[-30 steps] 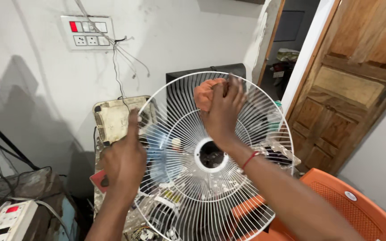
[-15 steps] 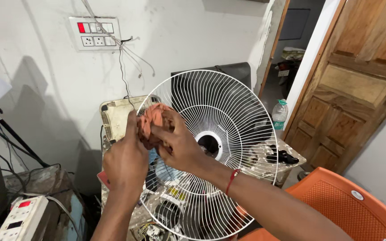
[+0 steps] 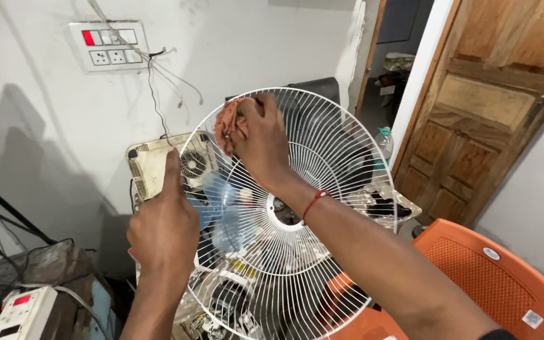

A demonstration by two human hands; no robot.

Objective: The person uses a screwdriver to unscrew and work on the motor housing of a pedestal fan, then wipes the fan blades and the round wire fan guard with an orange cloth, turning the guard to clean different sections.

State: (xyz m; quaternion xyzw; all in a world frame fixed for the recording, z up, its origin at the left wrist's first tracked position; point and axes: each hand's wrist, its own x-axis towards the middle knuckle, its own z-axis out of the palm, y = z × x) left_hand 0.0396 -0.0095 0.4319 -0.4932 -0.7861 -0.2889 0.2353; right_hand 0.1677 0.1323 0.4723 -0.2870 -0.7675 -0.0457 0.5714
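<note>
Since half a second ago my right hand [image 3: 260, 141] and the rag have slid from the guard's left-centre up to its top-left edge; the left hand has dropped a little but still steadies the left rim. Biggest item: the fan guard [image 3: 338, 164], a round white wire grille, thin radial spokes running from a solid white hub ring to the outer hoop, held upright and roughly centre of view, in front of the cluttered workbench. Orange plastic chair [image 3: 492, 271] sits lower right, perforated back, smooth moulded rim. Wooden panelled door [image 3: 505, 94] stands at right, matte brown grain. Left hand [image 3: 162, 230] is closed on the guard's rim, index finger stretched up along the wire. Right hand is clamped on the rag [image 3: 226, 123], a crumpled reddish-orange cloth, soft folds, pressed against the spokes near the top. Hands are apart, rag only in the right. A red thread band circles the right wrist.
</note>
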